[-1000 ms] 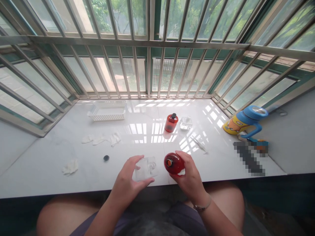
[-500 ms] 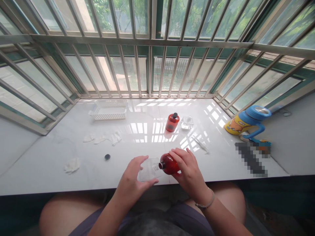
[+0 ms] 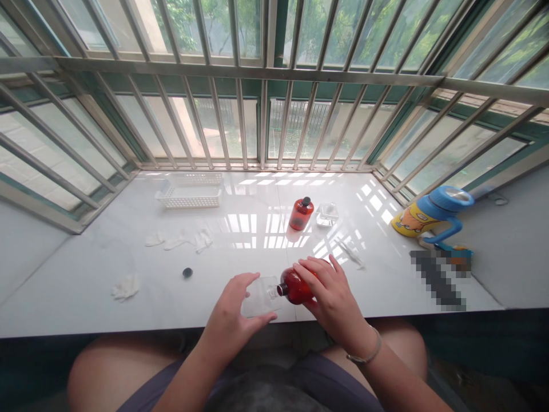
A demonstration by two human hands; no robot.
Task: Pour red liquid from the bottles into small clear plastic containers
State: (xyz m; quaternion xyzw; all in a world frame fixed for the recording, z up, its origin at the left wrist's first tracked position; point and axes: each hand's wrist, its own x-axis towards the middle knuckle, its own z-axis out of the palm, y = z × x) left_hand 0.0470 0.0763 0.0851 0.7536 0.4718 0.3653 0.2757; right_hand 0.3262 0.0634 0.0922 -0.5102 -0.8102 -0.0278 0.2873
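We gripped a clear bottle [image 3: 259, 295] in our left hand [image 3: 231, 312] and a tilted red bottle [image 3: 295, 286] in our right hand [image 3: 334, 297].

The nearer bottle [image 3: 295, 286] is red, its neck [image 3: 282, 290] black.
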